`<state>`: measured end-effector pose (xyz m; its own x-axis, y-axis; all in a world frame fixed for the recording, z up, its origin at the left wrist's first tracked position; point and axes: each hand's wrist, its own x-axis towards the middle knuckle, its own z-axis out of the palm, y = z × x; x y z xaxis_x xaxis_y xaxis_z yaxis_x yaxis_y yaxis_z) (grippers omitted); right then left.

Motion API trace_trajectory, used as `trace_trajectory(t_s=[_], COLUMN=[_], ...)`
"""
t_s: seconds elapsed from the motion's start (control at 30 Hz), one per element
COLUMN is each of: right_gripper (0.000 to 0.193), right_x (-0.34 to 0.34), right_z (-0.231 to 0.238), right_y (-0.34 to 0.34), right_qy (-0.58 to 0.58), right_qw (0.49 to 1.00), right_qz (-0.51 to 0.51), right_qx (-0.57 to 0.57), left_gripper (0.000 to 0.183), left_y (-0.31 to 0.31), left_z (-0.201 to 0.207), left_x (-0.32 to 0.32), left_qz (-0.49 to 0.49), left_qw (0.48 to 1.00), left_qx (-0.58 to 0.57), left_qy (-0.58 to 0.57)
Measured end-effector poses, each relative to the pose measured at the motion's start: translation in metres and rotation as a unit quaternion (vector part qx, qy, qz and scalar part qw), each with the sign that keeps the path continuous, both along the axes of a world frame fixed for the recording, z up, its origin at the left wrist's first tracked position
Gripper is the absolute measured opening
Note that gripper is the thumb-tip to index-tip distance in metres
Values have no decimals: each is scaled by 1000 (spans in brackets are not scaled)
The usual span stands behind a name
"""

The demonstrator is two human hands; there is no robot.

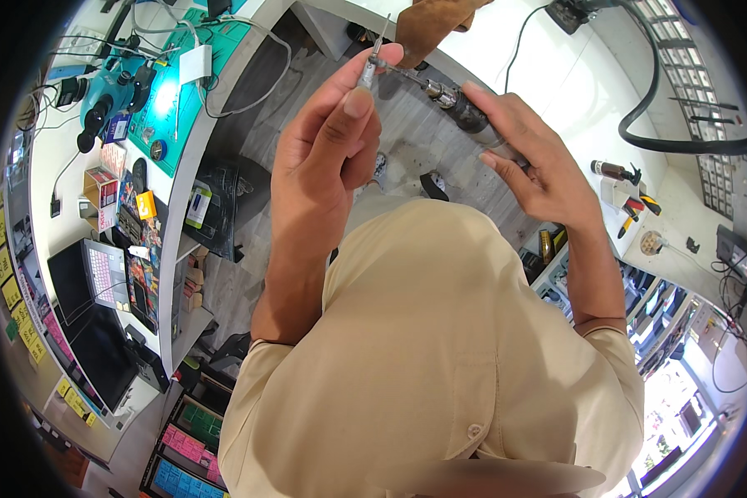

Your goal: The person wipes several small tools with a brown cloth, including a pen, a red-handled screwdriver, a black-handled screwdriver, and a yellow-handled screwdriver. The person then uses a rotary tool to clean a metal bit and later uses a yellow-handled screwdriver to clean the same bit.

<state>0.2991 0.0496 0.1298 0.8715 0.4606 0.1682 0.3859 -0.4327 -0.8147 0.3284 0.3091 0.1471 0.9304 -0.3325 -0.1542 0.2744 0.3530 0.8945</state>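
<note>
My left hand [324, 141] is raised in front of me, thumb and fingers pinching a small silvery metal piece [369, 71] with a thin rod pointing up and away. What exactly the piece is I cannot make out. My right hand [548, 166] is wrapped round a rotary tool handpiece [466, 114], dark and metallic, with a chuck at its front. From the chuck a thin bit [409, 75] points left to the piece; its tip is at or very near the metal, and contact is too small to tell.
Brown leather [433, 26] drapes over the white bench's [589, 100] edge ahead, where a thick black cable [651, 141] curves at right. Pliers [627, 224] sit right. At left, a teal microscope [108, 100] stands by a green mat [216, 50], with a laptop [104, 270] nearer me.
</note>
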Motion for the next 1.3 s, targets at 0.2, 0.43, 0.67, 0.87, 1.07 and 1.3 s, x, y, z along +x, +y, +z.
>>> trace_trajectory(t_s=[0.2, 0.43, 0.67, 0.87, 1.07, 1.3], right_gripper=[83, 77, 73, 73, 73, 73], right_x=[0, 1, 4, 7, 10, 11], right_z=[5, 8, 10, 9, 6, 6], right_y=[-2, -5, -6, -4, -5, -5], right_qy=[28, 34, 0, -4, 4, -16], right_qw=[1000, 999, 1000, 1000, 1000, 1000], right_qz=[-8, -12, 19, 11, -13, 24], right_qx=[-1, -19, -23, -14, -17, -11], left_gripper=[57, 57, 48, 47, 46, 39], left_y=[-3, -7, -15, -14, -13, -13], left_z=[0, 3, 0, 1, -2, -6], left_x=[0, -1, -1, -3, -3, -2], left_qz=[4, 46, 83, 93, 97, 114], left_qw=[1000, 997, 985, 985, 989, 990], left_qx=[3, 45, 122, 118, 87, 55], left_qy=[-11, -35, -93, -85, -71, -60])
